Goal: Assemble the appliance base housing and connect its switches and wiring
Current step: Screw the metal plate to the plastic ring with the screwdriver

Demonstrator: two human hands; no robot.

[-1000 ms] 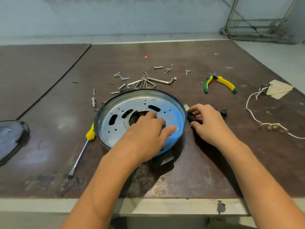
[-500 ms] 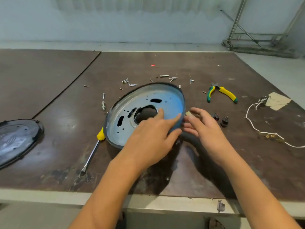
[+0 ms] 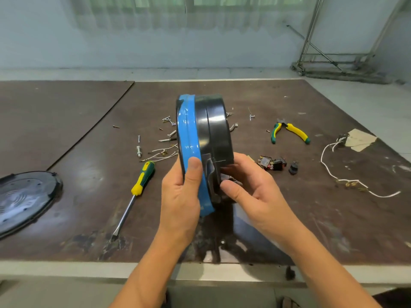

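Observation:
The round base housing (image 3: 213, 130), black with a blue film band along its rim, stands on edge above the table centre. My left hand (image 3: 180, 196) grips its blue rim from the left, thumb across the band. My right hand (image 3: 249, 187) holds the black side near the switch recess, fingers curled behind it. Several small black switches (image 3: 275, 164) lie on the table just right of the housing. A white wire (image 3: 333, 172) with terminals lies at the far right. Thin wires (image 3: 162, 154) lie left of the housing.
A yellow-green screwdriver (image 3: 138, 185) lies left of my hands. Yellow-green pliers (image 3: 289, 132) lie at the right rear. Loose screws and bolts (image 3: 139, 150) are scattered behind the housing. A black round cover (image 3: 24, 198) sits at the left edge. The table's front edge (image 3: 200, 270) is close below.
The housing lay flat with its metal inside up; both hands tipped it and now hold it upright on edge. The camera view rose.

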